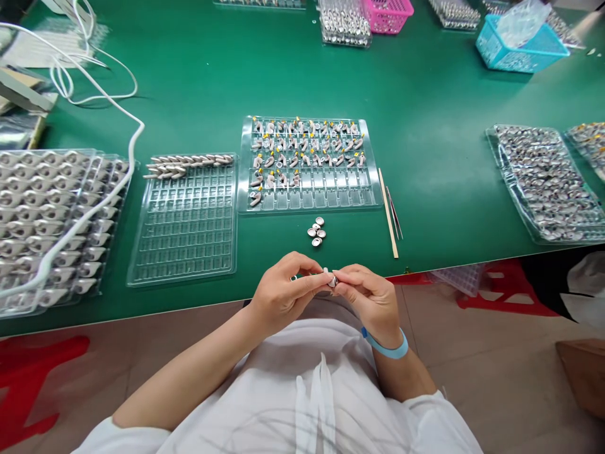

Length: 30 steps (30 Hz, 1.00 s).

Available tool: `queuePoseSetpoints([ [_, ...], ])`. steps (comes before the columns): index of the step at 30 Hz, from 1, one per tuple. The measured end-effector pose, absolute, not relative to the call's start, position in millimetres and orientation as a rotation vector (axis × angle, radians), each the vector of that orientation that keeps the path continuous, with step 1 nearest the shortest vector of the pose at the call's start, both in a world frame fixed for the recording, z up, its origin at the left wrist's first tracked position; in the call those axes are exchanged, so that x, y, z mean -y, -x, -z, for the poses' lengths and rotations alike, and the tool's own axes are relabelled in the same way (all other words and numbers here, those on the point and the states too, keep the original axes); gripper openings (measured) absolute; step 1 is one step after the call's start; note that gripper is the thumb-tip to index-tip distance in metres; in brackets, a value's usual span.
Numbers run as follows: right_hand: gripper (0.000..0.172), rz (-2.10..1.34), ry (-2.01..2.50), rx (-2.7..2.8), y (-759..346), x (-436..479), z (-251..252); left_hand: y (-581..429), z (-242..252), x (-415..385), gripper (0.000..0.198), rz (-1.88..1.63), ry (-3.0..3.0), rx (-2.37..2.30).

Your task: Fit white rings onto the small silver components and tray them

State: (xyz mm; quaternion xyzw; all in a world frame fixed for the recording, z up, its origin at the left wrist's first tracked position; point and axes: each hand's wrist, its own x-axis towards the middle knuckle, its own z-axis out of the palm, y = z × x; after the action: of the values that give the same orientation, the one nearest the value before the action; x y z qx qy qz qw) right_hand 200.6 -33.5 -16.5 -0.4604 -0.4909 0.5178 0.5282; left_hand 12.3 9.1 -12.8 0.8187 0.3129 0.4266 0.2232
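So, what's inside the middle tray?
The middle tray holds small grey parts, many with yellow bits: three rows across, a partial fourth, one part in the fifth. Whatever is directly beneath them is covered.

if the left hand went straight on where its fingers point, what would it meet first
The left hand would first meet the small part it seems to be pinching; just beyond comes the right hand, though exact depth is hard to judge.

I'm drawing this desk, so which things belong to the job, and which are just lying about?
Seem to belong:
small piece in the left hand and right hand
loose round pieces
middle tray, partly filled

Probably just lying about:
white cable
blue basket
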Motion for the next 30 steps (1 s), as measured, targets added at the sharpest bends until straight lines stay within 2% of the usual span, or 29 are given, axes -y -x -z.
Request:
queuePoseSetpoints([
  [11,0.017,-1.397,1.103,1.042,-198.6,33.6,17.1,-11.7,14.6,-11.3,0.022,-1.217,-2.344,-0.761],
  [30,0.016,-1.444,1.106,0.98,-199.7,33.8,23.7,-12.5,13.4,-12.3,0.022,-1.253,-2.45,-0.703],
])
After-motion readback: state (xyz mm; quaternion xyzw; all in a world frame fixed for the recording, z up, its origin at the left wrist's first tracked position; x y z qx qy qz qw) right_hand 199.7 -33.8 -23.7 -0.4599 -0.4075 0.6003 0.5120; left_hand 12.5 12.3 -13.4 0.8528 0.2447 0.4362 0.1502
